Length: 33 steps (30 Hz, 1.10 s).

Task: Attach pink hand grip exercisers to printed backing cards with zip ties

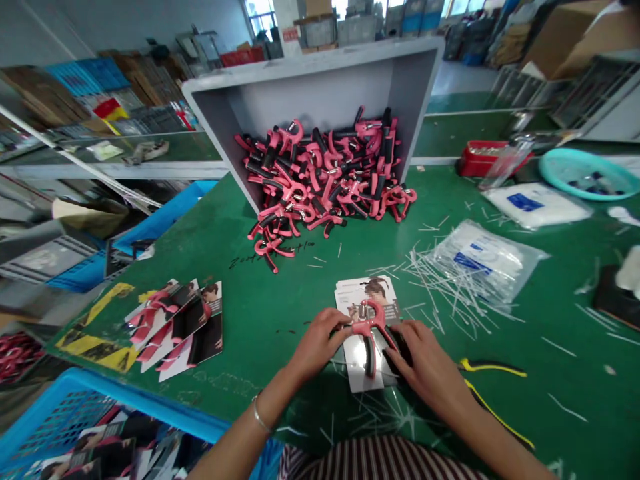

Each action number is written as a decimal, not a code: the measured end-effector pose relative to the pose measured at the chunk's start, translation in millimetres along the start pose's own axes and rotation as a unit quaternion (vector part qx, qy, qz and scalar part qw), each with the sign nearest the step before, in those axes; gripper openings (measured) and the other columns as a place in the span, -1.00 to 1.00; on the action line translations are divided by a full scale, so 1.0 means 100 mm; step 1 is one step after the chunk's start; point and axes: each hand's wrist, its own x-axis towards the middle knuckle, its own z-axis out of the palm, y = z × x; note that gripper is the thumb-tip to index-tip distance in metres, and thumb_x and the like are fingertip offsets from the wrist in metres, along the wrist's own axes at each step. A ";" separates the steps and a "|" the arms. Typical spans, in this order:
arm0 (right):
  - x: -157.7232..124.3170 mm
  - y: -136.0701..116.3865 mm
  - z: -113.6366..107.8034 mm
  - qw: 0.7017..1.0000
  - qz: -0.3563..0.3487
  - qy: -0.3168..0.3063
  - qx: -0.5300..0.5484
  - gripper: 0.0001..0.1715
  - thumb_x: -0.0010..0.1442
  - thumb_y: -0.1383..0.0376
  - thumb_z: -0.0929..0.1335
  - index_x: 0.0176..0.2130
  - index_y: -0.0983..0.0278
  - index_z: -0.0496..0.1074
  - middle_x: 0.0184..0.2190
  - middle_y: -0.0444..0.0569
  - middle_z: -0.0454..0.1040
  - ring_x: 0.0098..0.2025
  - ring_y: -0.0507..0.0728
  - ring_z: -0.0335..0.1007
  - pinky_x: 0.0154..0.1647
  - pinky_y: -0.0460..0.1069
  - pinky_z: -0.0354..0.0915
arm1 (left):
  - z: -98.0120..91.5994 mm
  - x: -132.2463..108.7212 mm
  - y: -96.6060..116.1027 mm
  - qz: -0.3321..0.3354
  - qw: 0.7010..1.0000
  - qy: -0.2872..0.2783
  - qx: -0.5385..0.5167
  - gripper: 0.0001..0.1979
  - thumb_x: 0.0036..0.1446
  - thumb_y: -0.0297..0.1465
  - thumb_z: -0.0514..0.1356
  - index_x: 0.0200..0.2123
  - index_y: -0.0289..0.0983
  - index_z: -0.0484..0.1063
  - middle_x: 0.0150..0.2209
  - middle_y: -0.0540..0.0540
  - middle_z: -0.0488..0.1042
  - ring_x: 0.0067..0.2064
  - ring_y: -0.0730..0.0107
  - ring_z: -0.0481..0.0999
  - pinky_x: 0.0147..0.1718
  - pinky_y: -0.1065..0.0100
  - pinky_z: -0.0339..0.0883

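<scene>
Pink-black hand exerciser point(367, 327); green bench point(280, 280); blue crate point(75, 387); dark-striped shirt point(375, 460).

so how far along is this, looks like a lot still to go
Done: several pink hand grippers already sit on printed cards, fanned on the green mat at left. In hand: the left hand holds one pink gripper on a card stack, the right hand beside it. Left: a big heap of loose grippers in the grey bin.

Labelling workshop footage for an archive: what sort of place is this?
Probably a small factory packing room: a grey bin heaped with pink hand exercisers, printed cards for them, and a green workbench scattered with plastic ties.
</scene>
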 end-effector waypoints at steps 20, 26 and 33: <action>0.33 0.00 0.17 0.988 -0.053 0.042 0.142 -0.90 0.29 0.27 0.34 -0.28 0.20 0.46 -0.20 0.00 0.38 -0.07 0.20 0.28 0.01 0.14 0.25 | 0.33 0.39 0.12 0.051 0.998 -0.006 0.027 -0.82 0.20 -0.45 0.20 -0.15 -0.18 0.55 -0.14 -0.06 0.57 -0.06 0.25 0.44 0.02 0.21 0.18; 0.27 0.04 0.17 0.971 -0.042 0.077 0.221 -0.84 0.33 0.27 0.29 -0.26 0.18 0.46 -0.10 0.00 0.36 0.02 0.19 0.27 0.09 0.13 0.20 | 0.33 0.28 0.24 0.070 0.996 0.016 0.061 -0.80 0.28 -0.39 0.14 -0.12 -0.14 0.55 -0.16 -0.03 0.59 -0.12 0.27 0.44 -0.03 0.21 0.19; 0.27 0.10 0.18 0.981 -0.044 0.044 0.182 -0.85 0.31 0.26 0.31 -0.30 0.15 0.48 0.01 -0.03 0.34 0.11 0.23 0.19 0.16 0.20 0.09 | 0.41 0.21 0.18 0.046 0.998 0.030 0.024 -0.86 0.21 -0.43 0.20 -0.24 -0.17 0.58 -0.25 -0.02 0.61 -0.15 0.27 0.47 -0.06 0.25 0.25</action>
